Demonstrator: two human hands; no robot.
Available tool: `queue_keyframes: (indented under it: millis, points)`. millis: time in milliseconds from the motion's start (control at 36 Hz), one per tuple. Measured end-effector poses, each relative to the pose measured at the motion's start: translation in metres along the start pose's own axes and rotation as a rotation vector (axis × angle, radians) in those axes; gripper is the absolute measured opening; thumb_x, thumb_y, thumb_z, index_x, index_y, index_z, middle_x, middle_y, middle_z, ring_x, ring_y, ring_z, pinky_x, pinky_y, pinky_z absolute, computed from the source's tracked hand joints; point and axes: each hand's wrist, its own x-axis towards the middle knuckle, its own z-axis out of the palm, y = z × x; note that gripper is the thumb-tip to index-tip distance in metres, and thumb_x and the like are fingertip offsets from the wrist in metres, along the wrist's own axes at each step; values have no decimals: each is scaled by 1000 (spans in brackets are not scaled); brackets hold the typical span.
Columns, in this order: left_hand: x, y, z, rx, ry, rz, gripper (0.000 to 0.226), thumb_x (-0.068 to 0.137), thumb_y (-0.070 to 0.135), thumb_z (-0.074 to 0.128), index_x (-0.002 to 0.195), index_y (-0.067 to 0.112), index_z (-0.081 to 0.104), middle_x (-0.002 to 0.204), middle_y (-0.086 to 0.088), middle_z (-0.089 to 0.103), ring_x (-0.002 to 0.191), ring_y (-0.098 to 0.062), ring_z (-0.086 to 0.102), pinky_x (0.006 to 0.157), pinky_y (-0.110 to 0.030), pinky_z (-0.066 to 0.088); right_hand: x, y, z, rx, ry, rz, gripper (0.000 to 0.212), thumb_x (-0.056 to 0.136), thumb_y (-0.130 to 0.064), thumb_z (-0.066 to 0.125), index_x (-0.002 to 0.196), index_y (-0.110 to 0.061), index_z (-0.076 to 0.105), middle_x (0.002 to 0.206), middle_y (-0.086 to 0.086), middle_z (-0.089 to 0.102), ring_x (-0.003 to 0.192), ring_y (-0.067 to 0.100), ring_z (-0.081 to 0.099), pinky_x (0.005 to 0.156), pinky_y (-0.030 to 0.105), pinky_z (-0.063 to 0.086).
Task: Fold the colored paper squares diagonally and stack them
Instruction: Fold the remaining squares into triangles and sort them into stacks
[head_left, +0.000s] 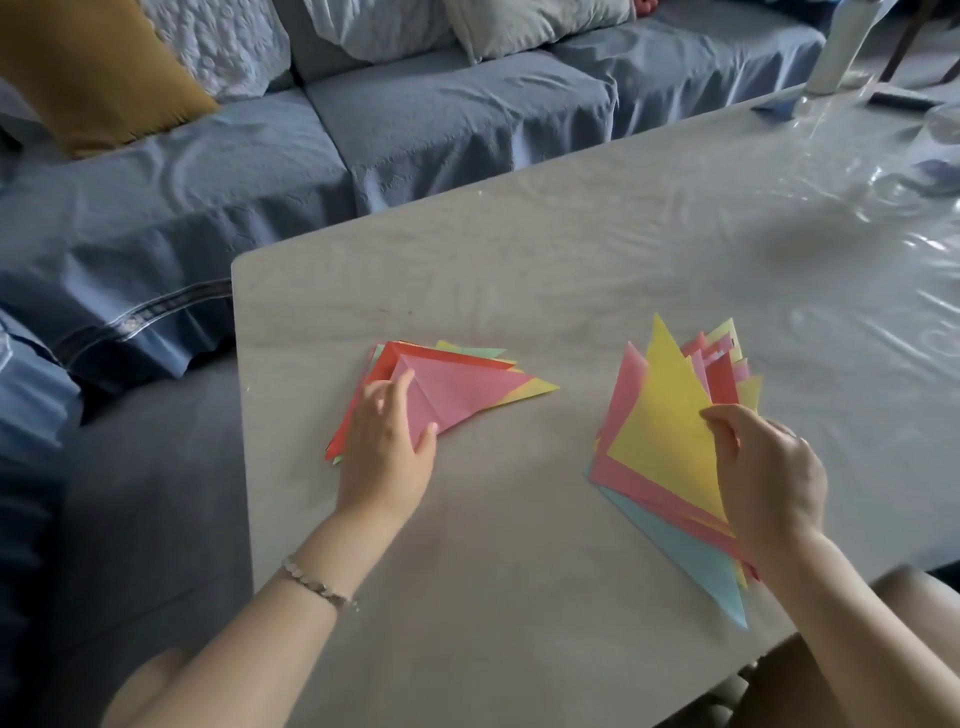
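A stack of folded triangles (457, 384) lies on the table at the left, a pink one on top, with red, green and yellow ones beneath. My left hand (387, 441) rests on its near left corner with fingers spread and fairly straight. To the right lies a loose pile of unfolded squares (654, 478) in pink, blue, red and yellow. My right hand (769, 473) pinches the right edge of the top yellow square (670, 415) and lifts it off the pile.
The pale table (519, 270) is covered by a clear plastic sheet. A blue sofa (415, 119) with cushions runs behind and to the left. A white bottle (841, 47) and glassware (935, 135) stand at the far right corner.
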Motion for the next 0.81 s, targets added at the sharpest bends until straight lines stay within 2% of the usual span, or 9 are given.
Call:
queue_keyframes:
  millis: [111,222,333,389,472,556,639,694,806]
  points:
    - [-22,19,-1,-209,-88,-12,43,81,8,67,122,5,53,108,-10,53,101,-20,53,91,-27,40,3,-9,-10,122,7,-43,17,86,-4,61,95,-11,73,85,15,68,69,33,61,60,28,37]
    - [-36,41,-7,-627,-327,-404,35,88,20,60,120,7,52,94,-1,62,83,-10,60,81,-25,48,-6,-38,-13,497,-85,26,26,87,3,56,98,-16,71,90,-3,67,66,-6,60,62,5,42]
    - [-52,58,-14,-993,-586,-667,34,86,30,57,113,9,53,99,-5,65,87,-19,65,71,-26,53,-32,-72,5,782,-242,122,34,85,7,58,97,-25,65,84,1,68,64,4,61,67,19,53]
    - [-59,61,-19,-1076,-645,-707,21,85,24,60,102,11,58,93,-5,69,83,-20,67,68,-27,56,-46,-85,16,775,-291,90,37,82,6,62,98,-27,63,90,5,68,66,-1,61,69,14,50]
    - [-60,54,-17,-956,-574,-676,15,85,4,62,95,14,56,83,-7,68,63,-15,68,60,-28,56,-61,-94,26,742,-404,96,32,81,1,66,108,-16,65,99,2,65,73,-9,61,66,1,43]
    - [-56,32,-15,-658,-482,-534,17,84,1,58,87,17,52,78,-5,64,56,-12,62,56,-26,50,-72,-92,31,609,-472,69,32,83,-7,66,113,-16,65,113,3,60,90,8,62,73,0,41]
    - [-48,7,-13,-306,-483,-406,16,85,12,56,100,16,53,92,-4,64,82,-23,63,74,-33,48,-78,-82,35,391,-433,22,38,83,-10,64,120,-18,59,143,8,25,131,23,27,100,20,26]
    - [-43,-2,-12,-173,-527,-370,26,86,15,56,112,14,50,105,-6,64,95,-28,61,82,-34,48,-85,-76,36,290,-411,-49,40,84,-8,61,122,-16,55,151,11,8,137,22,11,104,30,21]
    - [-36,-11,-12,-23,-517,-294,58,89,21,57,141,16,30,139,-3,45,125,-24,44,96,-32,38,-94,-68,46,178,-369,-410,36,79,-8,54,114,-7,63,140,16,42,133,27,25,103,48,22]
